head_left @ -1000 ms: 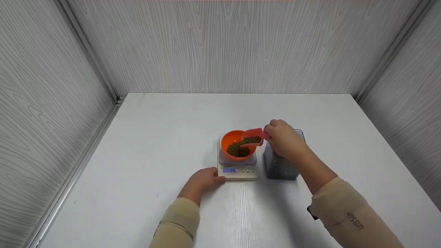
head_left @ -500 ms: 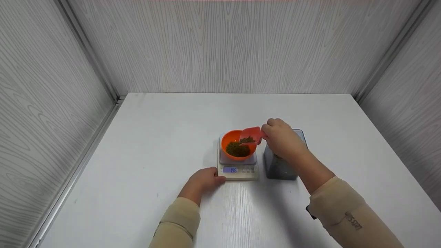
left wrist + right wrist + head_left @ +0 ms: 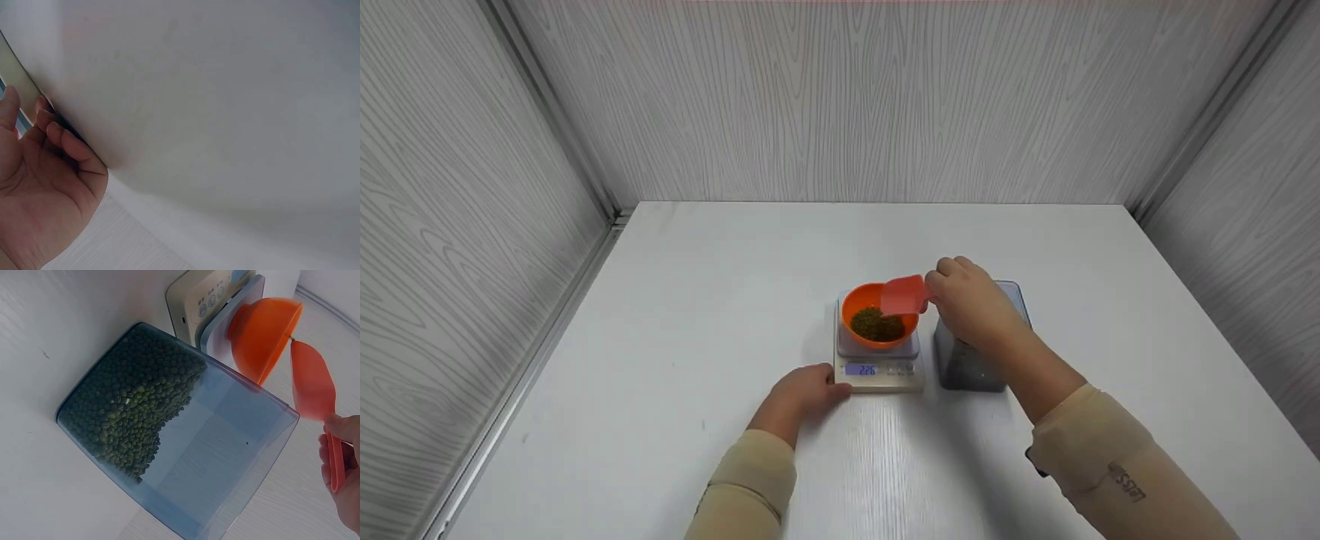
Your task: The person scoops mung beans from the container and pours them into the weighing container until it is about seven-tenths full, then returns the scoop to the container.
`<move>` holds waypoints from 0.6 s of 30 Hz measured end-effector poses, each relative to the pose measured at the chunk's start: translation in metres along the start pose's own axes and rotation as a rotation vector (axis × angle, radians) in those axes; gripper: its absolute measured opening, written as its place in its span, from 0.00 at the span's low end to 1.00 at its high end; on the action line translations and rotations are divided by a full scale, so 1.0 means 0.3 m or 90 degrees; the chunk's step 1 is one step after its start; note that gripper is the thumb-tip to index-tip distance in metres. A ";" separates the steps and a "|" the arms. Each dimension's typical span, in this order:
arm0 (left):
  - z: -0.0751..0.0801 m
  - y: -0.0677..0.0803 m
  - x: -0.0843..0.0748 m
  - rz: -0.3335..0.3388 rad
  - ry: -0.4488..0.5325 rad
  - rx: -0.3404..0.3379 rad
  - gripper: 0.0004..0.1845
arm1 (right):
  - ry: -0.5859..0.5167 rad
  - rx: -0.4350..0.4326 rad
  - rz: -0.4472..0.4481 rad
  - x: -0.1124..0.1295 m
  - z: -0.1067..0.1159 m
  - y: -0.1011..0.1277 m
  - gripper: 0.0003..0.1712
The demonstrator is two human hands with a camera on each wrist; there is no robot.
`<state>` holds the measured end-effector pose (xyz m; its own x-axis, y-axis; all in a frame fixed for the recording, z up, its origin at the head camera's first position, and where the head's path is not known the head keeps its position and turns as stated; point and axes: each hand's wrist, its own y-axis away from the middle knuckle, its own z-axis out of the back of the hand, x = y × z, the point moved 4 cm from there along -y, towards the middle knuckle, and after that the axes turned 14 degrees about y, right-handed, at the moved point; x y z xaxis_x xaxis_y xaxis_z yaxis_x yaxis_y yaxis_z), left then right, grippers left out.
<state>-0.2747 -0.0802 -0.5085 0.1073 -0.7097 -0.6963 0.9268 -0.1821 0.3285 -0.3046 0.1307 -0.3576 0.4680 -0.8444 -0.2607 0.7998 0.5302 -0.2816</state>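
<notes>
Scale (image 3: 877,371) near desk (image 3: 675,300) centre. Bowl (image 3: 864,304) on scale platform, beans (image 3: 877,325) inside bowl. Container (image 3: 971,367) just right of scale, standing on desk, more beans in it. Scoop (image 3: 904,295) above bowl's right rim, tilted, held by right hand (image 3: 971,304) over container. Left hand (image 3: 804,392) on desk at scale's front-left corner, touching it. Walls behind, left, right of desk.

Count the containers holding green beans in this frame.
2. The orange bowl sits on the scale; the clear container stands on the table right of the scale. The scoop, tipped over the bowl, hides its inside.
</notes>
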 end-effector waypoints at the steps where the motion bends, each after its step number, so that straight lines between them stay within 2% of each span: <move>1: 0.000 0.000 0.000 0.002 0.002 0.000 0.15 | -0.001 0.002 -0.003 -0.001 0.000 0.001 0.09; 7: -0.002 0.000 -0.002 0.016 0.012 0.004 0.16 | -0.061 0.023 -0.050 -0.030 -0.006 0.012 0.08; 13: 0.000 0.002 -0.004 -0.003 0.007 -0.001 0.16 | -0.168 0.042 -0.109 -0.090 -0.001 0.029 0.08; 18: -0.001 -0.002 0.000 -0.008 0.010 0.000 0.15 | -0.205 0.058 -0.128 -0.157 0.035 0.046 0.08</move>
<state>-0.2750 -0.0798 -0.5088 0.1010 -0.6963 -0.7106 0.9284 -0.1908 0.3189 -0.3118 0.1769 -0.3397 0.3810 -0.9192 0.0993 0.9108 0.3547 -0.2112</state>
